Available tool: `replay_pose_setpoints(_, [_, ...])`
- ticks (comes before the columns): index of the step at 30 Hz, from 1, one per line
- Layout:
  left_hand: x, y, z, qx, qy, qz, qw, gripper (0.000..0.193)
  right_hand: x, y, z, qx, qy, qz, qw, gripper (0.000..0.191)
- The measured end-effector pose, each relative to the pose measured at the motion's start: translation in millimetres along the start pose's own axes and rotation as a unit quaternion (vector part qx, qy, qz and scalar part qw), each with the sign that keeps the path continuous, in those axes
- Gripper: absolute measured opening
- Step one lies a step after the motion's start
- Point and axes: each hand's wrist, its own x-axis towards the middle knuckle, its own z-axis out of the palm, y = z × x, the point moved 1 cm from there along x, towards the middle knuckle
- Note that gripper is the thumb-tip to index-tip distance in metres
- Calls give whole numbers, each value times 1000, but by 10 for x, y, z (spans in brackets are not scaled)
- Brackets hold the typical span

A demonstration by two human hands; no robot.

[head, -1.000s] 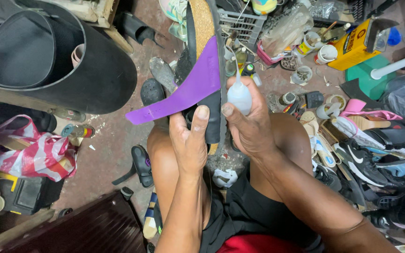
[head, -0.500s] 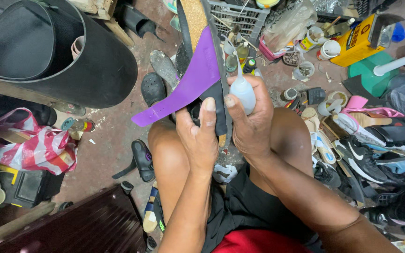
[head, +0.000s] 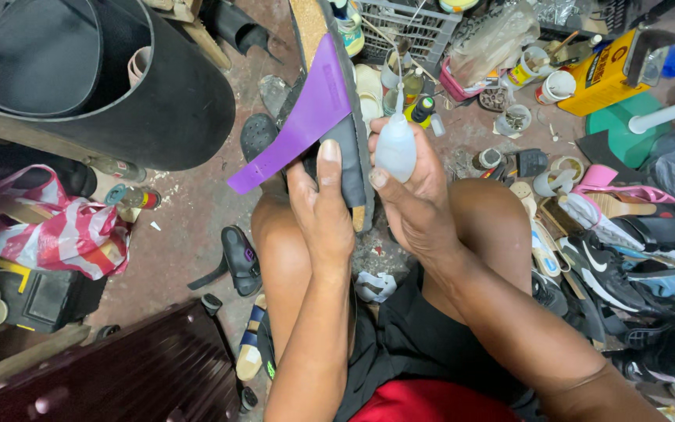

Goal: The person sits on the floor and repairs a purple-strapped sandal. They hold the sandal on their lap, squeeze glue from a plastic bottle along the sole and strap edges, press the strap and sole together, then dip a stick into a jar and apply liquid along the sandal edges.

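We note: left hand (head: 323, 205) clamps sandal (head: 349, 168) upright above knees, thumb on sole, purple strap (head: 306, 121) splayed leftward. Right hand (head: 412, 195) pinches small squeeze bottle (head: 395, 146) just beside sole edge.

Shoe-repair workshop, loose shoes (head: 595, 266), glue tins (head: 599, 74), soles littering floor (head: 181, 234)

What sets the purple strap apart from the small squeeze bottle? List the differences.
The purple strap is flat, opaque and vivid purple; the small squeeze bottle is rounded, pale and translucent.
The strap is fixed to the dark sandal sole and juts left past the left hand; the bottle sits loose in the right hand.
The strap slants; the bottle stands upright, nozzle up.
Both are held up over the knees.
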Motion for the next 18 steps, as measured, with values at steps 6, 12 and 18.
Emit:
replay_pose_setpoints(6, [-33,4,-21,44,4,-9,999,52,-12,53,7,-17,8,10,1000,56])
replay_pose_setpoints(12, [-15,3,-127,40,-42,-3,998,54,47,39,-56,47,29,32,998,44])
replay_pose_setpoints(18, [-59,47,-105,50,-114,0,992,67,126,-58,-150,57,58,3,997,40])
